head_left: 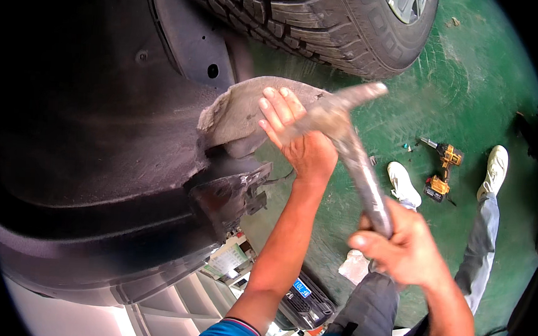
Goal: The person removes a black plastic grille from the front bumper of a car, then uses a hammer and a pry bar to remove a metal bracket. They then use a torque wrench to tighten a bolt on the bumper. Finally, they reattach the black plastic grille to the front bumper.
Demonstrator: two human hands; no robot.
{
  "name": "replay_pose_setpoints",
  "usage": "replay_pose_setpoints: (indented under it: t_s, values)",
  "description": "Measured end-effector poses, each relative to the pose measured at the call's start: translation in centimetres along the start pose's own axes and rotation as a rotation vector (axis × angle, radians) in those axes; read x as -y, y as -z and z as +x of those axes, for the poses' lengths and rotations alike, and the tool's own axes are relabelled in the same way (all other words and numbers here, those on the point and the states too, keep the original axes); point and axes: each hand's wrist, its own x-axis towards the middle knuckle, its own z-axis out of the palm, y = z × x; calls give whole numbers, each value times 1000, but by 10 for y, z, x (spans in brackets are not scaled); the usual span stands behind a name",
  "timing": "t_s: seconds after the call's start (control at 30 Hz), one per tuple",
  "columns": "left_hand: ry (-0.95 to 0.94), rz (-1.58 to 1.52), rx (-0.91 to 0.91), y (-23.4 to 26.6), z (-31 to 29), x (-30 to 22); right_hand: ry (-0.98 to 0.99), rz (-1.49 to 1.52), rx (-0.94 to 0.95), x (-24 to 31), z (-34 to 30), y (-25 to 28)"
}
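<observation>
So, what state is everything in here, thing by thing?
Hammer: held up, head blurred.
Right hand: closed, its grip around the hammer's handle.
Left hand: open, fingers extended over the grey liner.
Grey liner: curved, edge ragged.
Power drill: lying on the green floor, unheld.
Tyre: untouched by either hand.

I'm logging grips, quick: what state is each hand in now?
Left hand: open, fingers against the grey liner.
Right hand: closed, holding the hammer by its handle.
</observation>
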Motion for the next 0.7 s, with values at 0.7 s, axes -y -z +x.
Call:
replay_pose_setpoints:
  t_s: [0.7]
  values:
    - [9, -164, -356, -10, -3, -20, 317, -511, 67, 26, 37, 65]
